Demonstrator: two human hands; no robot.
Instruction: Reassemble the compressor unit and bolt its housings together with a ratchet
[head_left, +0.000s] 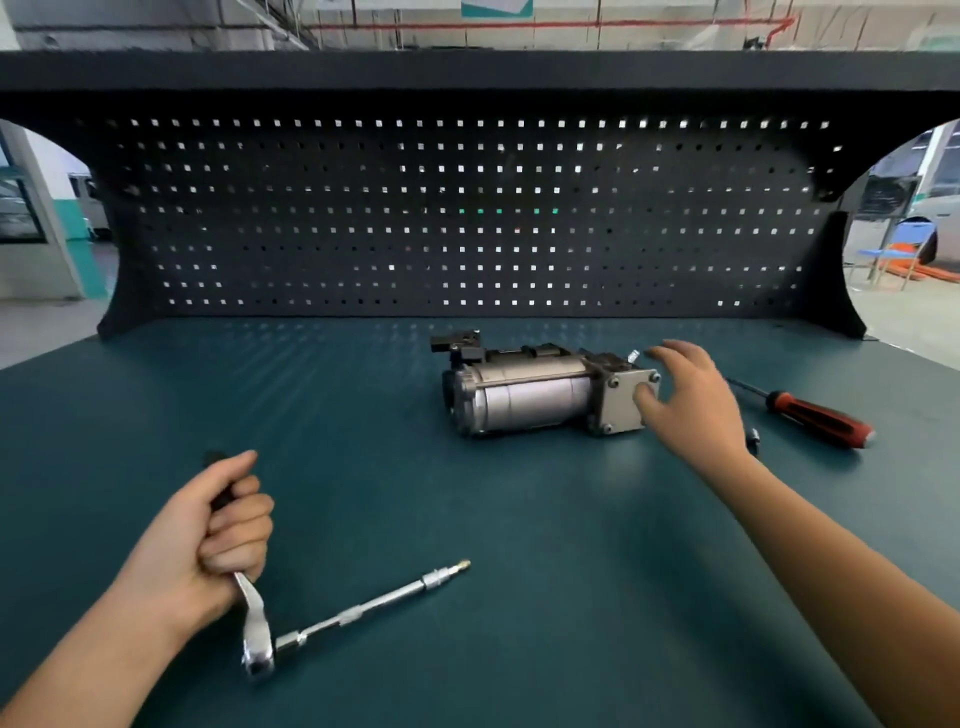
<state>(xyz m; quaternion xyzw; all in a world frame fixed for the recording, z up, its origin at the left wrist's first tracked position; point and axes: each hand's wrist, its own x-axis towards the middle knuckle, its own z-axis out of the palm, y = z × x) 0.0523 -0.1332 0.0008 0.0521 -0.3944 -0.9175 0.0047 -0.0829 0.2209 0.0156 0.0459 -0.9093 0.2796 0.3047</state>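
Firmly, left hand (218, 525) around ratchet (257, 629); right hand (696, 400) spread against compressor (530, 397).

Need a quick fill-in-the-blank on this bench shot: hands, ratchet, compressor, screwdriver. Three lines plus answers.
1. The left hand grips the ratchet by its ____.
2. The right hand is ____, fingers spread, at the compressor.
3. The screwdriver lying right of the compressor has a black and ____ handle.
Answers: handle; open; red.
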